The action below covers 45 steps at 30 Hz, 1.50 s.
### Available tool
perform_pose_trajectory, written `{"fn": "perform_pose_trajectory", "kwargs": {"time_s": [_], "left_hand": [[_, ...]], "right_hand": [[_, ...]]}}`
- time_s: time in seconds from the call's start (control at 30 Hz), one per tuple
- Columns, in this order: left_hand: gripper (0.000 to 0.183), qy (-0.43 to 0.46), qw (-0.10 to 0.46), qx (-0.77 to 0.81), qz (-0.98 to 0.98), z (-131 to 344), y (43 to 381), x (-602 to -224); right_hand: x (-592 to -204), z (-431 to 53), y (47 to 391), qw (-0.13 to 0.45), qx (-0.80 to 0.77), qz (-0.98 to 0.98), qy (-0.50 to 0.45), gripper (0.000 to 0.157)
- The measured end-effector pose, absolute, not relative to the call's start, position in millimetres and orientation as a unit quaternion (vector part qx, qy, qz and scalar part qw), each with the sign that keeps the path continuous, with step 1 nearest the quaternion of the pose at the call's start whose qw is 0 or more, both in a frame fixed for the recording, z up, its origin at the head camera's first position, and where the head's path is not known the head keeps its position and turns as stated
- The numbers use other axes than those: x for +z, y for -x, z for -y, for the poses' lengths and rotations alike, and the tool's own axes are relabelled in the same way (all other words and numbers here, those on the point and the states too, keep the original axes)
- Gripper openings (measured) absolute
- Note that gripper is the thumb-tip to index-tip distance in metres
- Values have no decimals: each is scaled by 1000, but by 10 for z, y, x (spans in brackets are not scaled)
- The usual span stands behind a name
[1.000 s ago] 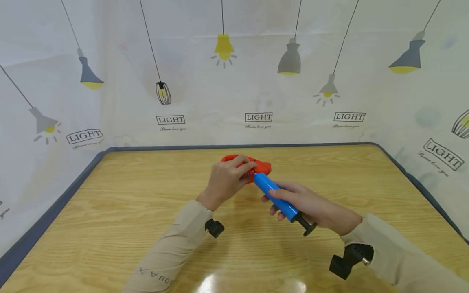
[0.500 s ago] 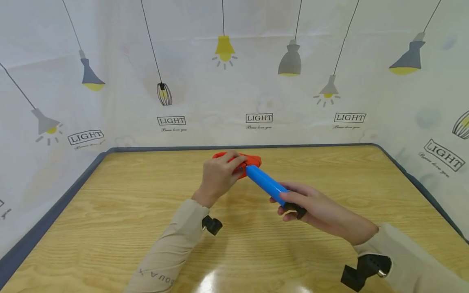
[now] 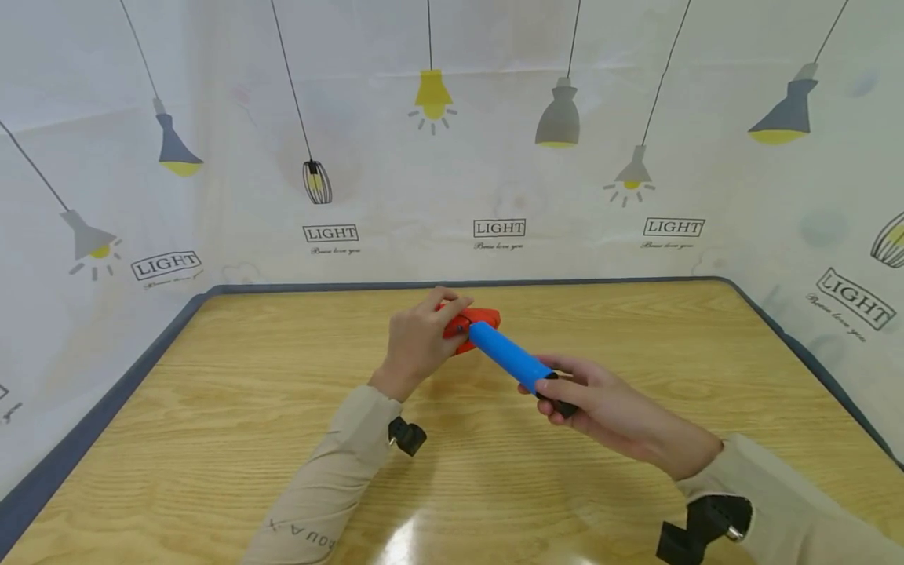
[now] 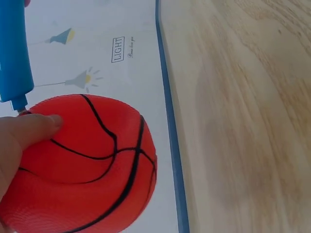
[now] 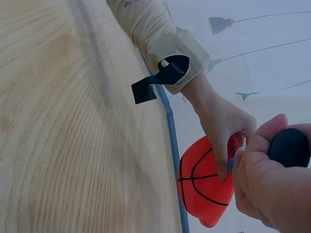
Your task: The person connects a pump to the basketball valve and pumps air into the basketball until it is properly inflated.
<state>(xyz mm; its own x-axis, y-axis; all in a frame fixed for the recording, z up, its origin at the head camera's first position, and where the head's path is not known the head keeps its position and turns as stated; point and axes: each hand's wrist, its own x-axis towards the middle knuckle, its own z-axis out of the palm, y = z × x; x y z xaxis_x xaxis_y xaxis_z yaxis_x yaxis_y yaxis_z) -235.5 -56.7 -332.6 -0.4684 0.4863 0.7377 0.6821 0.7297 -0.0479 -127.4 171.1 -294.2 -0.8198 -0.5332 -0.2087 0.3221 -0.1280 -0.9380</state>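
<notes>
A partly flattened red toy basketball (image 4: 92, 160) with black lines is held up over the table by my left hand (image 3: 417, 337). In the left wrist view the thumb (image 4: 36, 128) presses on it next to the pump's tip. A blue hand pump (image 3: 512, 353) slants from the ball down to the right, its tip meeting the ball. My right hand (image 3: 600, 404) grips the pump's rear end, around its black handle (image 5: 290, 148). The ball's inflation hole is hidden behind the left fingers.
A wooden table (image 3: 282, 439) lies below both hands, with a dark edge strip at the back and sides. White sheeting (image 3: 395, 173) printed with lamps stands around it. Each sleeve carries a black wrist camera, one on the left (image 3: 407, 435) and one on the right (image 3: 706, 527).
My right hand has slid from the pump's barrel back to its handle, and the extended rod has gone in. Ball and left hand have shifted slightly left.
</notes>
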Motion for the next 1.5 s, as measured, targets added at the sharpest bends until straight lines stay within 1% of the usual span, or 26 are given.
{"fn": "perform_pose_trajectory", "kwargs": {"time_s": [0.1, 0.23, 0.3, 0.37, 0.47, 0.57, 0.77, 0.9, 1.13, 1.33, 1.43, 1.5], "left_hand": [[40, 330, 347, -114, 870, 568, 2342, -3315], [54, 327, 296, -67, 895, 552, 2297, -3254], [63, 345, 278, -53, 895, 530, 2260, -3207], [68, 375, 267, -48, 886, 485, 2219, -3164], [71, 430, 241, -41, 869, 384, 2142, -3104], [67, 466, 224, -33, 855, 268, 2094, -3075], [49, 491, 237, -82, 834, 168, 2115, -3115], [42, 506, 250, -105, 819, 160, 2137, -3148], [20, 523, 304, -79, 792, 182, 2156, -3178], [18, 528, 333, -37, 780, 203, 2185, -3200], [17, 535, 335, -41, 774, 213, 2197, -3215], [21, 541, 332, -45, 771, 225, 2200, -3220]], "right_hand": [[-2945, -1694, 1282, 294, -756, -578, 82, 59], [-2943, -1687, 1292, 300, -767, -561, 79, 59], [-2944, -1684, 1299, 301, -769, -558, 79, 59], [-2945, -1677, 1307, 303, -769, -557, 81, 59], [-2943, -1656, 1321, 302, -768, -559, 86, 60], [-2931, -1635, 1328, 296, -764, -567, 89, 60], [-2923, -1590, 1329, 280, -752, -588, 102, 58], [-2927, -1576, 1325, 275, -746, -597, 103, 59], [-2945, -1579, 1313, 271, -746, -601, 95, 63], [-2953, -1600, 1297, 256, -748, -607, 82, 61], [-2961, -1606, 1297, 244, -744, -616, 92, 56], [-2969, -1607, 1296, 237, -739, -623, 99, 52]]}}
